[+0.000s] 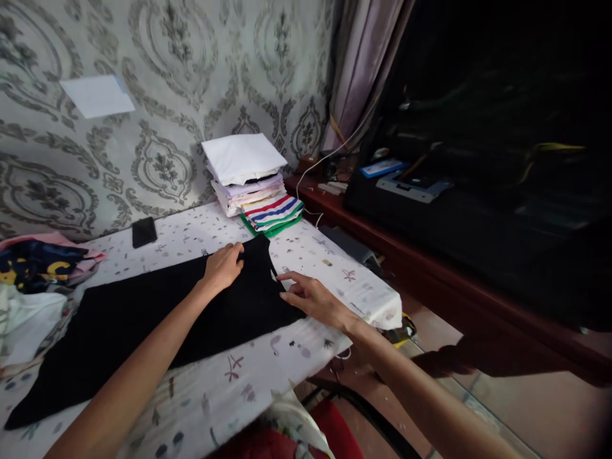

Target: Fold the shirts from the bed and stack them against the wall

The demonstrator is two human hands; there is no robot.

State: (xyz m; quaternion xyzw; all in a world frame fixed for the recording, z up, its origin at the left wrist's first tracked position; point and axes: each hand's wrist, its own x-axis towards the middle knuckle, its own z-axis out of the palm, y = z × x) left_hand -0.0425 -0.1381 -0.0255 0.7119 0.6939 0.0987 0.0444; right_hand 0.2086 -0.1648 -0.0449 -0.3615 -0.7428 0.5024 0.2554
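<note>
Pink and navy cloth (45,258) is what I see first, at the left side of the desk (296,350), with a white cloth (36,319) lying just beside it. From there the black garment (119,312) is laid flat, stretching from the near left part of the desk towards its right edge. A dark flat device (144,233) lies close to the far edge, near the wall. My left hand (223,266) rests upon the black garment with the fingers bent; whether it grasps the fabric, I cannot tell. Behind it, close to the far right corner, stands a folded stack (246,159), white on the top, and against its front is a striped cloth (272,210) with green border. My right hand (313,299) is released, its fingers loosely apart at the narrow right end of the garment. Further right, beyond the desk's right edge, I see a dark red cabinet (430,258) bearing a large dark panel (478,127).
</note>
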